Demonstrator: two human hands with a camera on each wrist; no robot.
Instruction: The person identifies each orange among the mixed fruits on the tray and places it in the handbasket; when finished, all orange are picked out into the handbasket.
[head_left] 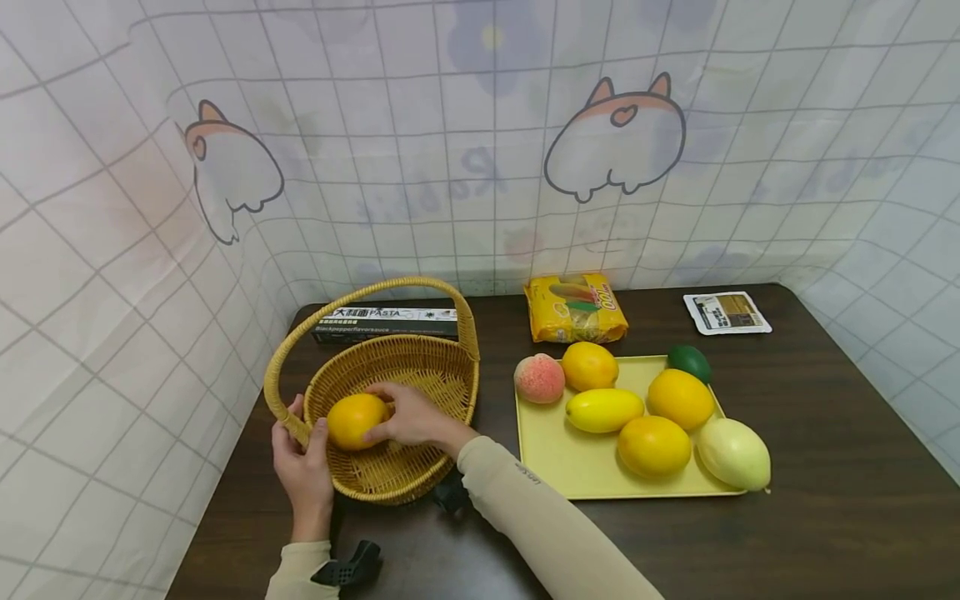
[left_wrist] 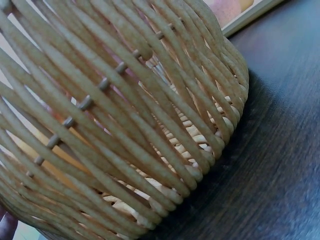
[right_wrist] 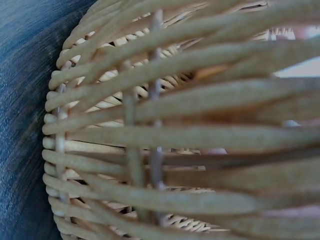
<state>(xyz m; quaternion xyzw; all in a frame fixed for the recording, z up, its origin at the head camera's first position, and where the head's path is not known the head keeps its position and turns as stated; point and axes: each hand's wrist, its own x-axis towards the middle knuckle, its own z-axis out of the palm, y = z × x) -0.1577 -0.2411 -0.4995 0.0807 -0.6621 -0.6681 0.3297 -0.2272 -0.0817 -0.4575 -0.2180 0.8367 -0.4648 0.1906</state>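
A woven wicker basket (head_left: pixel 405 346) with an arched handle stands at the left of the table. My left hand (head_left: pixel 302 467) grips its left rim by the foot of the handle, thumb on the near side. Inside, toward that left wall, my right hand (head_left: pixel 412 414) holds a plump orange-yellow fruit (head_left: pixel 354 422), with fingers and thumb on its right side. In the left wrist view the basket's woven side (left_wrist: pixel 125 115) fills most of the picture. The right wrist view likewise looks through the wicker wall (right_wrist: pixel 190 135), which hides most of the right hand.
A yellow tray (head_left: pixel 558 475) to the right bears a peach (head_left: pixel 539 378), several yellow fruits, a green fruit (head_left: pixel 689 363) and a pale round one (head_left: pixel 733 454). Behind are a pasta box (head_left: pixel 382 325), a yellow packet (head_left: pixel 576 308) and a white sachet (head_left: pixel 726 313).
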